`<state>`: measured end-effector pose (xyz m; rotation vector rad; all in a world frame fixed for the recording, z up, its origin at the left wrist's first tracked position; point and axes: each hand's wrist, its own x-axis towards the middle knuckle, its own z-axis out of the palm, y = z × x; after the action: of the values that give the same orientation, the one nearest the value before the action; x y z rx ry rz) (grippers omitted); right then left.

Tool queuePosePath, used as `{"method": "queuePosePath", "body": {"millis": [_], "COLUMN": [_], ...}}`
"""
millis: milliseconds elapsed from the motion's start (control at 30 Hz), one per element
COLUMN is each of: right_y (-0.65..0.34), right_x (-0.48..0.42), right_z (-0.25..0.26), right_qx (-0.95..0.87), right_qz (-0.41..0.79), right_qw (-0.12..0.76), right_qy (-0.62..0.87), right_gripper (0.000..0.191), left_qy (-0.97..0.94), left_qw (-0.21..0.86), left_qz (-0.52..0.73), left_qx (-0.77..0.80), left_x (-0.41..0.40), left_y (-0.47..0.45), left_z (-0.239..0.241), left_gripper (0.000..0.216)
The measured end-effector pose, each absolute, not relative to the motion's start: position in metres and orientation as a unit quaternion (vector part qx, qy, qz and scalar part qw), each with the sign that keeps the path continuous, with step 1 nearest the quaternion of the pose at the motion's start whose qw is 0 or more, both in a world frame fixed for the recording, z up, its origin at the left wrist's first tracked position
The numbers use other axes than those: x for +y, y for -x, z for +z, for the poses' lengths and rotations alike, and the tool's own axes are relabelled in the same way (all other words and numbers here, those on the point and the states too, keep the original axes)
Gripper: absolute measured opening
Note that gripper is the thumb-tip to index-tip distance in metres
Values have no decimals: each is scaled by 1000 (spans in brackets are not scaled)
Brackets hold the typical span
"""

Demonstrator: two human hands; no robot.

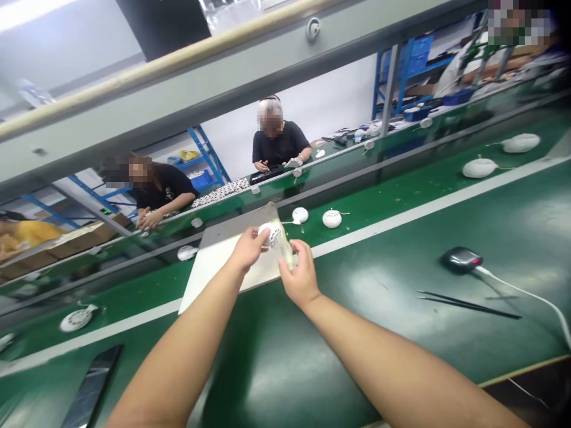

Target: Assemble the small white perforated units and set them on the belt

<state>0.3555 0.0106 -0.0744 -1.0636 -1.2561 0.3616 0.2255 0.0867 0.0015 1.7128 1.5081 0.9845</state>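
My left hand (248, 249) is closed around a small white round device with a vented face (273, 233), thumb on its near side. Beside it, my right hand (301, 274) pinches a translucent, yellowish piece (286, 248), blurred, so its kind cannot be made out. The two held things are close together, over a white board (218, 264) that lies across the belt. Just beyond my right hand, two similar white vented devices (332, 219) with short wires rest on the green belt.
More white devices (77, 320) lie along the belt on both sides. On my green worktop are black tweezers (470, 304), a small black device with a white cable (463, 260) and a dark phone-like slab (93, 386). Co-workers (282, 142) sit across the line, beneath a grey overhead beam (178, 83).
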Motion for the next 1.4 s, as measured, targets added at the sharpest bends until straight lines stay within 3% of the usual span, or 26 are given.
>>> {"method": "queuePosePath", "body": {"millis": [67,167,300,400,500,567,667,800,1033,1100,1233,1400], "right_y": [-356,-355,-347,-337,-329,-327,-327,-325,-336,-341,-334,-317], "right_x": [2,-12,-30,-40,-45,-46,-46,-52,-51,-44,-36,-48], "right_z": [-69,-65,-60,-59,-60,-61,-62,-64,-61,-60,-62,-66], "right_qx": [-609,-666,-588,-505,-428,-381,-362,-464,-624,-606,-457,-451], "right_qz": [179,302,534,671,758,795,806,765,679,665,631,588], "right_qw": [640,559,518,487,452,425,390,327,263,322,520,565], "right_qy": [433,391,318,240,195,203,260,304,284,295,349,362], "right_gripper": [54,59,50,36,32,41,54,43,41,47,55,59], "left_qy": [-597,-509,-559,-648,-672,-626,-549,-513,-525,-524,-563,-627], "left_qw": [413,514,373,270,281,323,370,379,402,414,408,366], "left_qz": [400,443,521,573,572,589,626,638,608,600,579,551], "left_qx": [559,529,526,422,378,397,413,431,440,440,426,411], "left_x": [39,-18,-52,-59,-63,-65,-65,-63,-64,-65,-69,-78], "left_y": [-208,-193,-180,-176,-179,-181,-180,-174,-176,-178,-188,-208], "left_z": [-6,-21,-33,-35,-37,-39,-43,-46,-46,-45,-46,-47], "left_gripper": [52,58,65,59,50,46,48,51,49,47,45,44]}}
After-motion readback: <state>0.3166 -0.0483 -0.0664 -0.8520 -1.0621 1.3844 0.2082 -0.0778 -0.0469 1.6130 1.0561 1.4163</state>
